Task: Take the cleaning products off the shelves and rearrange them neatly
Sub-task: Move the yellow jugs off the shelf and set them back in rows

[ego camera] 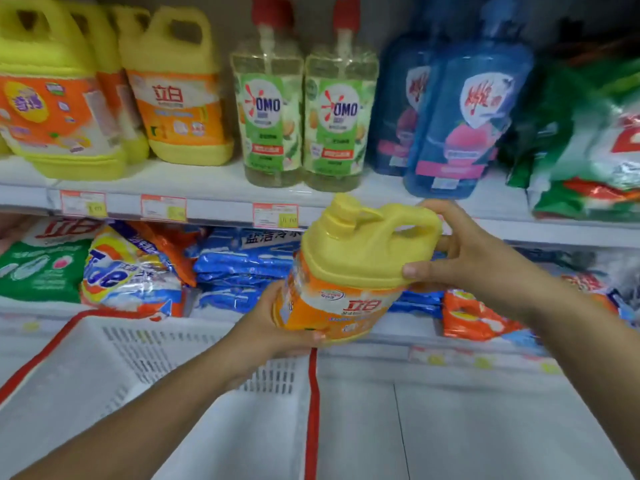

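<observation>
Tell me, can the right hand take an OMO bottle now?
Probably not yet: the right hand holds the yellow detergent jug by its top, though nothing stands before the right OMO bottle.

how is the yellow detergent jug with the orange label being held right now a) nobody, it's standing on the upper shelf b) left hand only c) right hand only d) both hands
d: the left hand cups the lower body of the yellow detergent jug while the right hand grips its handle end.
</observation>
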Tool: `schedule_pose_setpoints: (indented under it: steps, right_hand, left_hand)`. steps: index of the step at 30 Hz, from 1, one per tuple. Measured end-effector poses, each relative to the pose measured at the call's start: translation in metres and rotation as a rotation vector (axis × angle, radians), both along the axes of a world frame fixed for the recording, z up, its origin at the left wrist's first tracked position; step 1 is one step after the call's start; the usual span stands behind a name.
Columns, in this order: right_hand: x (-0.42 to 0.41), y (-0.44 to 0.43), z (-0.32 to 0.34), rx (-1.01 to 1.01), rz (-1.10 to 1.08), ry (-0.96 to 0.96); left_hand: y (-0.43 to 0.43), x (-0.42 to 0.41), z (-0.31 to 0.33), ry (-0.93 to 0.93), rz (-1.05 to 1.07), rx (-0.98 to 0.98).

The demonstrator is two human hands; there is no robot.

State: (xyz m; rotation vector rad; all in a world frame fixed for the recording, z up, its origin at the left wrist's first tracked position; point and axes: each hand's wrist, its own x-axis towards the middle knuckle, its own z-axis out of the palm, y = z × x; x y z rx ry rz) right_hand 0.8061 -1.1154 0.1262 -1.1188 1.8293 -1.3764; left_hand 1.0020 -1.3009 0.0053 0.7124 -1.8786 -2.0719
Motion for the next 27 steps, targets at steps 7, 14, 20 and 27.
schedule_pose_setpoints:
  steps: [7, 14, 20, 27]
  right_hand:
    - [-0.022, 0.035, -0.025, -0.071, -0.138, -0.307]
    - [-0.024, 0.044, -0.039, -0.104, -0.126, -0.266]
    - [-0.027, 0.052, -0.034, -0.074, -0.059, -0.33]
    - [-0.021, 0.048, -0.038, -0.104, -0.026, -0.359]
  left_hand:
    - [0.016, -0.015, -0.008, -0.084, -0.292, 0.243]
    - [0.046, -0.018, -0.02, -0.115, -0.145, 0.004]
    - [0.037, -0.016, -0.019, -0.091, -0.062, -0.106]
    - [0.041, -0.014, -0.015, -0.059, -0.111, -0.199]
